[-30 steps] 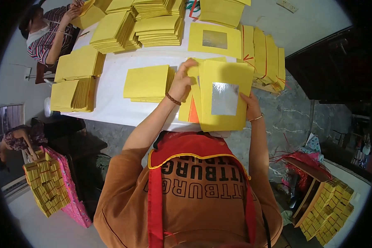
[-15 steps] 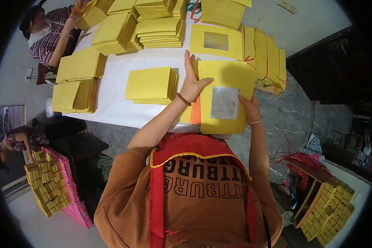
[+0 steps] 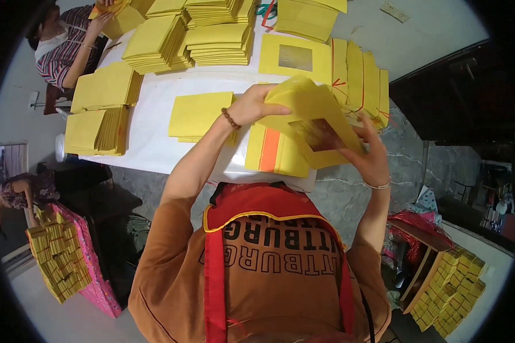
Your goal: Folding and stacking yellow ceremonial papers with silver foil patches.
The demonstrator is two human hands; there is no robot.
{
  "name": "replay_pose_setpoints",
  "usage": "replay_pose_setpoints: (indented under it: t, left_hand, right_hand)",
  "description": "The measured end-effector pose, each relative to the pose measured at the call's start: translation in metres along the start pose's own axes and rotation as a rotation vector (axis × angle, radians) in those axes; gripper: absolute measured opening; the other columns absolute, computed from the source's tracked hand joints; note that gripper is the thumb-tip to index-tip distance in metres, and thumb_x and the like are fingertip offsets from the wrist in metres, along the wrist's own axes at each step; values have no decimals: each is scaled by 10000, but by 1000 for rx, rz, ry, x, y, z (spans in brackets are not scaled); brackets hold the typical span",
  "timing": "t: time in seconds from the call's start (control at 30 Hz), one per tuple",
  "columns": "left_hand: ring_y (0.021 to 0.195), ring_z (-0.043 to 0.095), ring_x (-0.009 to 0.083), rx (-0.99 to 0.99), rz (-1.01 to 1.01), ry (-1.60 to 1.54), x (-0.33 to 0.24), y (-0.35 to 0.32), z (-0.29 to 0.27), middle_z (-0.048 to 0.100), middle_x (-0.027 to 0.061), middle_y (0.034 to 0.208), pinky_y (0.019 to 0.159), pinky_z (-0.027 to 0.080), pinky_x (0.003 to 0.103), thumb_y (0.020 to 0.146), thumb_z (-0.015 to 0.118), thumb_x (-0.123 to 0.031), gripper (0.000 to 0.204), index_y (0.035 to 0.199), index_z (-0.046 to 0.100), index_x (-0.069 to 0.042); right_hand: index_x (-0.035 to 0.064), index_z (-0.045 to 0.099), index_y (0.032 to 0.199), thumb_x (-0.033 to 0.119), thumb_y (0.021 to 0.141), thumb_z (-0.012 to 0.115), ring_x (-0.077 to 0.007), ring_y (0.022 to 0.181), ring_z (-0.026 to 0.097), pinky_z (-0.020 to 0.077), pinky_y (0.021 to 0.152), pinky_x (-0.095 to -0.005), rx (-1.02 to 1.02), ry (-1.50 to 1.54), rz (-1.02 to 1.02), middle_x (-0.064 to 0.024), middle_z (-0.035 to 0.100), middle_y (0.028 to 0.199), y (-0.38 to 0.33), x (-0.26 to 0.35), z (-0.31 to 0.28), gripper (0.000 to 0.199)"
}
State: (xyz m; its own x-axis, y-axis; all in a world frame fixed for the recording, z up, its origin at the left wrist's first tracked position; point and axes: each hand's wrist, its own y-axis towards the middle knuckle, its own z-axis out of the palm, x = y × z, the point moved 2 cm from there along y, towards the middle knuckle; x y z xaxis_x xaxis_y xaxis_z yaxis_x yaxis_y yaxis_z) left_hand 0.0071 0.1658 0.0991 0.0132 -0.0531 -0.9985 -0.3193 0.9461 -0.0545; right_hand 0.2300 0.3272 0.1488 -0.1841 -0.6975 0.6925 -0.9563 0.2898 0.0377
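Observation:
Between my hands, a yellow paper sheet [image 3: 331, 108] with a shiny rectangular panel is raised and tilted, its far edge blurred. My left hand [image 3: 253, 106] has its thumb over the sheet's left side, its other fingers partly hidden. At the lower right edge, my right hand [image 3: 375, 153] pinches the sheet. Beneath lies yellow paper with an orange strip [image 3: 270, 150], at the table's near edge. A small stack of folded yellow paper [image 3: 199, 115] sits left of it, partly behind my left wrist. Beyond my hands lies another yellow sheet with a silver panel [image 3: 269, 54].
Tall stacks of yellow paper [image 3: 151, 43] fill the table's far side, with more stacks [image 3: 94, 131] at its left end. Bundles tied with red string [image 3: 355, 74] stand at the right. A co-worker [image 3: 68, 48] handles yellow paper at far left. Another person [image 3: 20, 197] is at lower left.
The yellow sheet, flatter before, has been lifted and tilted, uncovering more of the orange-striped paper. My right hand has moved right; my left has shifted slightly left with its fingers now bent.

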Motion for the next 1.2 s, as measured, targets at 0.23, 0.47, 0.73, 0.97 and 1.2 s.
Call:
replay_pose_setpoints:
  t: [0.23, 0.47, 0.73, 0.97, 1.2]
  left_hand:
    - [796, 533, 53, 5, -31, -110, 25, -5, 11, 610, 2, 868, 718, 438, 205, 765, 665, -125, 258, 985, 591, -14]
    - [758, 540, 58, -11, 27, -133, 11, -5, 16, 605, -12, 822, 701, 445, 211, 768, 660, -118, 239, 973, 595, -12]
    - [1086, 442, 147, -146, 103, -60, 23, -37, 5, 479, 61, 1164, 914, 385, 294, 688, 712, -52, 679, 1269, 359, -47]
    - [1156, 381, 192, -320, 224, -69, 39, -51, 16, 398, 88, 1232, 980, 320, 337, 648, 753, -92, 871, 1327, 210, -44]
    - [1080, 425, 171, -365, 260, -6, 49, -54, 14, 456, 83, 1121, 919, 347, 315, 725, 685, -119, 581, 1185, 342, -26]
  right_hand:
    - [198, 184, 1375, 99, 694, 686, -239, 1167, 409, 314, 981, -367, -351, 1174, 171, -101, 432, 1266, -28, -112, 64, 852]
    - [116, 323, 1306, 159, 718, 692, -234, 1169, 397, 334, 972, -401, -445, 1757, 159, -67, 438, 1238, -22, -152, 126, 695]
    - [48, 461, 1171, 45, 633, 698, -192, 1065, 492, 380, 917, -342, -311, 1131, 162, -56, 532, 1132, -40, -124, 95, 589]
    - [42, 494, 1146, 84, 569, 753, -194, 1080, 481, 368, 915, -324, -188, 1151, 127, -53, 532, 1139, -33, -107, 91, 634]
    - [18, 486, 1151, 87, 570, 745, -194, 1070, 490, 381, 915, -324, -210, 1106, 124, -81, 536, 1136, -29, -104, 89, 639]
